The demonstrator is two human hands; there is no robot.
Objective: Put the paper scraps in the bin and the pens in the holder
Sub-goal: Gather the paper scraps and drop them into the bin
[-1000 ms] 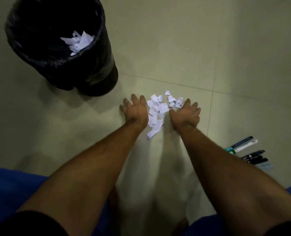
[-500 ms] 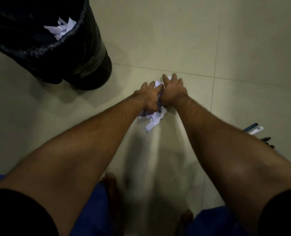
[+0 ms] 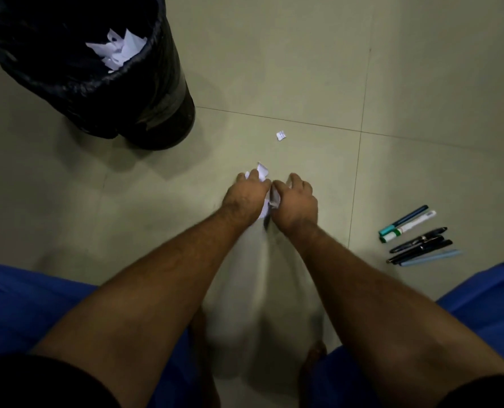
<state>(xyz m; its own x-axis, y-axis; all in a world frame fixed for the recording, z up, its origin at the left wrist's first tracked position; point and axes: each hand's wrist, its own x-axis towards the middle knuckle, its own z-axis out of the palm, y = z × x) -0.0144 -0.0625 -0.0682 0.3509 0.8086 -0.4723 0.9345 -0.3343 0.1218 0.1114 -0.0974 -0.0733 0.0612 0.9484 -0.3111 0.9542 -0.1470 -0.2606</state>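
My left hand and my right hand are cupped together over the floor, gripping a bunch of white paper scraps between them; bits of paper stick out past the fingers and between the palms. One small scrap lies alone on the tile beyond my hands. The black bin, lined with a black bag, stands at the upper left with white scraps inside. Several pens and markers lie side by side on the floor to the right. No pen holder is in view.
The floor is pale tile with grout lines crossing beyond my hands. My blue-clad knees frame the bottom corners, and my bare feet show low between my arms.
My hands swept the spread-out scraps into one bunch and closed round it. One small scrap was left behind on the tile farther out.
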